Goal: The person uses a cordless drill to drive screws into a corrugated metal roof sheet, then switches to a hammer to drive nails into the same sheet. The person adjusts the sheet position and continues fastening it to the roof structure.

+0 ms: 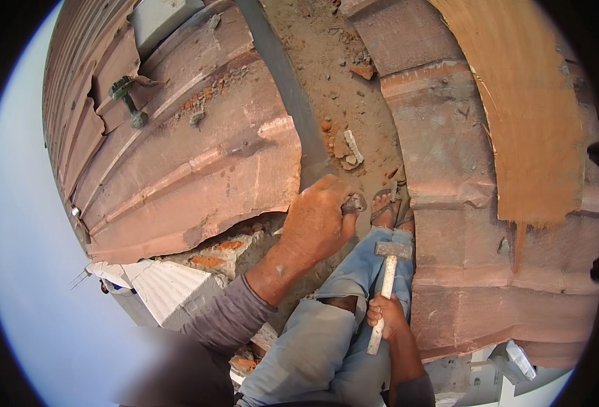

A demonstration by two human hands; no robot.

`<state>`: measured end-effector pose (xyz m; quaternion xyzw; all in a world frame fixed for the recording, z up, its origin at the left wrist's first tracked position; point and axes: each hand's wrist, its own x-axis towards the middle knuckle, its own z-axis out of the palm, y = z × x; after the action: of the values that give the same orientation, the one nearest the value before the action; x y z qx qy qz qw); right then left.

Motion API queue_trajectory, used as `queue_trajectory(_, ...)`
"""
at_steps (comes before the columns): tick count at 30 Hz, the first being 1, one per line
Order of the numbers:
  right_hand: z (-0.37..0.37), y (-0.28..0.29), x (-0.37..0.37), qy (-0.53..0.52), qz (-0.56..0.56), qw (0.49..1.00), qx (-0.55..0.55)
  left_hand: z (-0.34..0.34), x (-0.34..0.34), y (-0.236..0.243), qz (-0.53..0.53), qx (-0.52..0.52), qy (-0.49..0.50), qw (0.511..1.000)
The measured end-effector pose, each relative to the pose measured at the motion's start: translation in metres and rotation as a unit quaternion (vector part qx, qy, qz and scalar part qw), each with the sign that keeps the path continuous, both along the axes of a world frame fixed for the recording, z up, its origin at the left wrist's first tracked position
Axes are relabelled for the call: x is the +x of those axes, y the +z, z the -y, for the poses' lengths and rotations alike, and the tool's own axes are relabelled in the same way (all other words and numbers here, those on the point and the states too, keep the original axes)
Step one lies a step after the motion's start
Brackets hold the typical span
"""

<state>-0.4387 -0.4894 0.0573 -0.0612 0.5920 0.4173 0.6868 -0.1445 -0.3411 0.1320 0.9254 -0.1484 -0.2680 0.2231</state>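
Observation:
My left hand is closed round a chisel; only its blunt, rough grey-brown end shows past the fingers, and most of it is hidden in the fist. The fist is beside the ragged edge of a rusty corrugated metal sheet, above broken masonry. Lower down, my right hand is wrapped round the pale handle of a hammer. Its grey steel head points up, over my jeans and apart from the chisel.
Sandy ground with brick bits runs between the left sheet and more rusty sheets. A plywood board lies on the right. At upper left are a pale block and a dark green knobby object. My sandalled feet are close by.

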Motion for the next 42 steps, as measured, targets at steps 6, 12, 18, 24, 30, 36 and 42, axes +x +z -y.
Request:
queue_trajectory(6,0.034,0.037,-0.003,0.037,0.01,0.999,-0.01,-0.172,0.075,-0.009,-0.129,0.456,0.085,0.876)
queue_trajectory(12,0.035,0.043,0.013,0.116,0.012,0.992,-0.05,-0.223,0.006,-0.079,-0.251,0.41,0.153,0.863)
queue_trajectory(18,0.013,0.032,0.056,0.288,0.114,0.945,-0.102,-0.201,0.012,-0.064,-0.213,0.432,0.236,0.844)
queue_trajectory(24,-0.016,0.05,0.154,0.486,0.358,0.772,-0.202,-0.209,0.01,-0.081,-0.222,0.413,0.266,0.842)
queue_trajectory(30,-0.084,0.054,0.268,0.548,0.516,0.621,-0.22,-0.211,0.017,-0.083,-0.251,0.409,0.279,0.832)
queue_trajectory(36,-0.184,0.013,0.329,0.595,0.574,0.525,-0.205,-0.216,0.018,-0.096,-0.24,0.411,0.316,0.821)
queue_trajectory(42,-0.23,-0.016,0.337,0.728,0.444,0.476,-0.216,-0.224,0.03,-0.102,-0.253,0.363,0.28,0.852)
